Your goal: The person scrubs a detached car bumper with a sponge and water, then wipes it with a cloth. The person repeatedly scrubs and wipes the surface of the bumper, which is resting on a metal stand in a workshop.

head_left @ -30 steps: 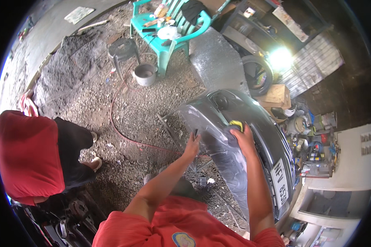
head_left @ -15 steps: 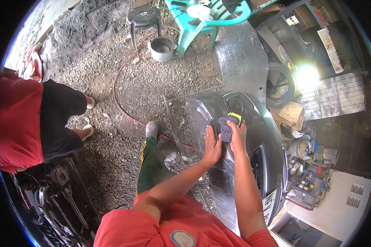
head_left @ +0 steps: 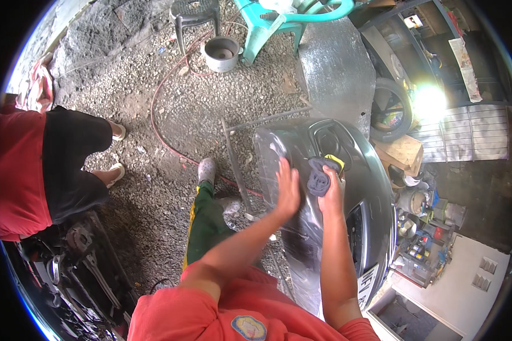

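A dark grey car bumper (head_left: 354, 170) stretches away in front of me, glossy in places and dull with pale smears along its near left part. My left hand (head_left: 288, 190) is flat at the bumper's left edge, fingers stretched out and nothing in them. Whether its palm touches the surface, I cannot tell. Bunched in my right hand (head_left: 332, 196) is a dark grey cloth (head_left: 318, 177) with a yellow part (head_left: 335, 161) showing at its far side. The cloth is over the bumper's top, beside the recessed lamp opening. A gap separates my two hands.
A metal-bar frame (head_left: 236, 165) stands on gravel left of the bumper. A red hose (head_left: 156, 119) curves past a grey pot (head_left: 222, 54), a black stool (head_left: 194, 14) and a green chair (head_left: 261, 31). Another person (head_left: 68, 165) stands at left near dark car parts (head_left: 77, 267). A tyre (head_left: 389, 111) lies at right.
My left hand has moved left, away from the cloth it was next to. The right hand has shifted slightly right with the cloth. The whole view has tilted a little.
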